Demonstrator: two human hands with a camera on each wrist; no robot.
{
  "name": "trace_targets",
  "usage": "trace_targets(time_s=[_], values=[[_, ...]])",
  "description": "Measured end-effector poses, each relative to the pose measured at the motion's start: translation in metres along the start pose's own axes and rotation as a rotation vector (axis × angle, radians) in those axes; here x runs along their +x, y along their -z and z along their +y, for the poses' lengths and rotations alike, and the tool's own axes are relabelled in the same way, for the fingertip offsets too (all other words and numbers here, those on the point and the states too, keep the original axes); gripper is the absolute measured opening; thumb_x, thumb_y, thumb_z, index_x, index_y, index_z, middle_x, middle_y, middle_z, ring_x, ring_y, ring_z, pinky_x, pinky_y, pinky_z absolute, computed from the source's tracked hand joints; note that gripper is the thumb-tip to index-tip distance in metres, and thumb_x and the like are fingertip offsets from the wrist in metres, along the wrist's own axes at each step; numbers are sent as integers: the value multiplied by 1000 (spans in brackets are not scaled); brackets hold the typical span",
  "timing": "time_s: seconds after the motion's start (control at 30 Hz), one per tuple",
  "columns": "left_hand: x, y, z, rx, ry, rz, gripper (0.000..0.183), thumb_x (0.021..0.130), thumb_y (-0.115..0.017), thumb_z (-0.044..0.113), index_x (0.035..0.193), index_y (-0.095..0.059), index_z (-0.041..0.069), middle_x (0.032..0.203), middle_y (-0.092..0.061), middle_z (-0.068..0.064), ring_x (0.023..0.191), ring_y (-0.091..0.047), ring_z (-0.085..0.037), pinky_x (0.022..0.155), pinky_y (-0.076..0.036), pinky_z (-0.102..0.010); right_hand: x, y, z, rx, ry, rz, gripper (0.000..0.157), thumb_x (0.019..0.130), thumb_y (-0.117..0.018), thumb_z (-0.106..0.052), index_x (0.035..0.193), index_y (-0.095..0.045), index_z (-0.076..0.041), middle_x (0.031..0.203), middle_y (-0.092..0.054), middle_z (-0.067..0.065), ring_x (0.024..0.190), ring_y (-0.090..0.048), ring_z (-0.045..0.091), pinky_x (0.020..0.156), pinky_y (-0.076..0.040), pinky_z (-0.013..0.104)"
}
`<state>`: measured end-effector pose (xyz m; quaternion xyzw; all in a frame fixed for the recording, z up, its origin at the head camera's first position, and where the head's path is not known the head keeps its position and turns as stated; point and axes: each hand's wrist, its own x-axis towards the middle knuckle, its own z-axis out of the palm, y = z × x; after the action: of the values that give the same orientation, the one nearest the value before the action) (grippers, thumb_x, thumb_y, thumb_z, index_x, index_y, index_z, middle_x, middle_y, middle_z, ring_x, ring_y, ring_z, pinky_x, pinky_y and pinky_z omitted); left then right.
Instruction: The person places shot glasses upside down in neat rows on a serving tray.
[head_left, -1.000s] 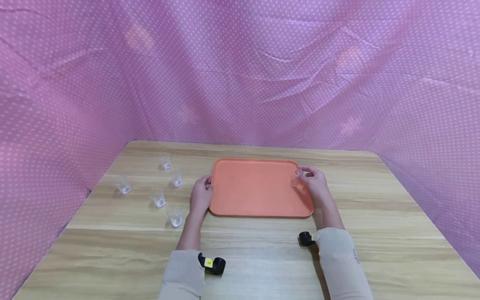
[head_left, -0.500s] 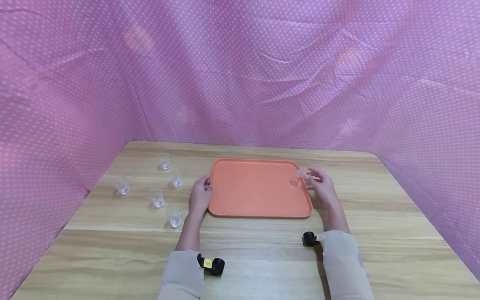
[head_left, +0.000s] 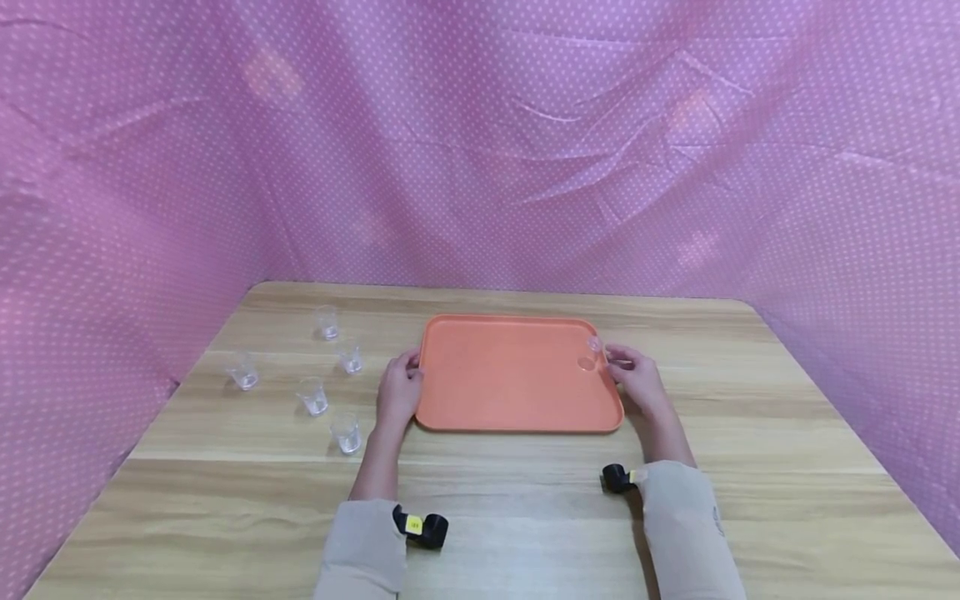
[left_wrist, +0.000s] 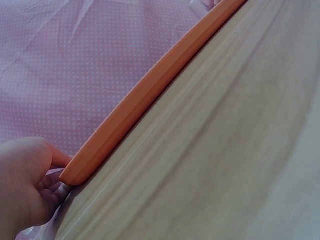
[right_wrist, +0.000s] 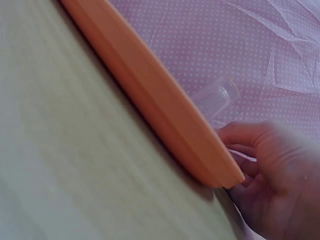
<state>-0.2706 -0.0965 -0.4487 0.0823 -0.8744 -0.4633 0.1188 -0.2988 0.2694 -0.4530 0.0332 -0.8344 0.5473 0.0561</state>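
An orange rectangular tray [head_left: 517,375] lies on the wooden table. My left hand [head_left: 399,390] holds its left edge; in the left wrist view the hand [left_wrist: 30,180] has the tray's corner between thumb and fingers. At the opposite edge, my right hand [head_left: 637,379] grips the rim, with fingers above and below it in the right wrist view. One small clear cup [head_left: 591,353] stands upside down on the tray near the right edge, close to the right fingertips. That cup [right_wrist: 217,97] shows behind the rim in the right wrist view.
Several clear cups stand upright on the table left of the tray, among them a near one [head_left: 347,435] and a far one [head_left: 327,323]. A pink dotted cloth [head_left: 480,150] hangs around the table's back and sides.
My right hand has let go of the cup, leaving it inverted on the tray, drawn back slightly right, then come in to the tray's right edge. My left hand stays at the left edge.
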Motion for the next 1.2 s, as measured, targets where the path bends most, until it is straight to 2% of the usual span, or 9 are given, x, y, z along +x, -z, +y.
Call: trace_targets(time_s=[0.17, 0.27, 0.4, 0.5, 0.63, 0.73, 0.97, 1.1, 1.2], values=[[-1, 1, 3, -17, 13, -7, 35, 77, -50, 9, 112, -48, 10, 99, -48, -6, 86, -49, -19, 74, -37, -35, -3, 1, -4, -1, 25, -19, 38, 75, -57, -15, 109, -49, 0, 96, -53, 16, 84, -50, 23, 69, -42, 32], [-3, 3, 8, 1, -12, -3, 38, 78, -52, 13, 115, -46, 8, 102, -46, -6, 90, -46, -20, 75, -37, -35, -3, 2, -5, -3, -10, -21, 37, 75, -57, -13, 109, -49, -1, 96, -53, 16, 84, -50, 24, 70, -42, 32], [-7, 13, 28, 28, -128, 23, 40, 78, -53, 17, 117, -43, 8, 106, -45, -5, 93, -42, -19, 75, -36, -35, 1, 3, 0, -37, -68, -25, 37, 77, -54, -9, 112, -47, -2, 100, -51, 18, 88, -48, 26, 72, -41, 33], [-13, 28, 52, 3, -238, 22, 40, 79, -53, 18, 116, -43, 8, 107, -44, -5, 93, -42, -19, 74, -36, -34, 1, 3, 1, -33, -65, -25, 36, 77, -54, -8, 112, -47, -1, 100, -51, 18, 88, -47, 26, 71, -41, 32], [-24, 56, 79, -53, -361, -27, 41, 80, -51, 29, 115, -45, 10, 108, -45, -5, 93, -43, -19, 75, -37, -33, 0, 1, 0, -33, -48, -20, 35, 76, -54, -9, 110, -48, -2, 98, -52, 18, 88, -48, 25, 71, -41, 32], [-31, 77, 88, -73, -413, -77, 45, 78, -48, 41, 115, -46, 14, 110, -44, -4, 93, -43, -21, 76, -37, -34, 1, 0, 0, -37, -45, -21, 35, 76, -54, -9, 110, -49, -3, 98, -52, 17, 87, -48, 25, 71, -41, 32], [-40, 123, 80, -62, -423, -127, 39, 77, -52, 38, 113, -47, 25, 111, -45, 0, 93, -43, -20, 74, -37, -38, 0, 2, 0, -40, -58, -25, 35, 76, -54, -9, 110, -49, -3, 99, -51, 17, 88, -47, 25, 71, -41, 32], [-40, 144, 60, -63, -400, -183, 39, 76, -54, 35, 112, -49, 22, 109, -46, 1, 94, -43, -20, 72, -39, -38, 0, 1, 0, -41, -37, -16, 35, 75, -55, -8, 109, -49, -2, 98, -52, 17, 88, -47, 26, 72, -40, 34], [-42, 157, 42, -54, -350, -271, 41, 76, -54, 36, 114, -47, 21, 108, -45, 2, 95, -43, -21, 70, -40, -39, 0, 0, 0, -44, -20, -21, 35, 75, -54, -8, 109, -49, -1, 98, -52, 18, 88, -48, 26, 72, -40, 34]])
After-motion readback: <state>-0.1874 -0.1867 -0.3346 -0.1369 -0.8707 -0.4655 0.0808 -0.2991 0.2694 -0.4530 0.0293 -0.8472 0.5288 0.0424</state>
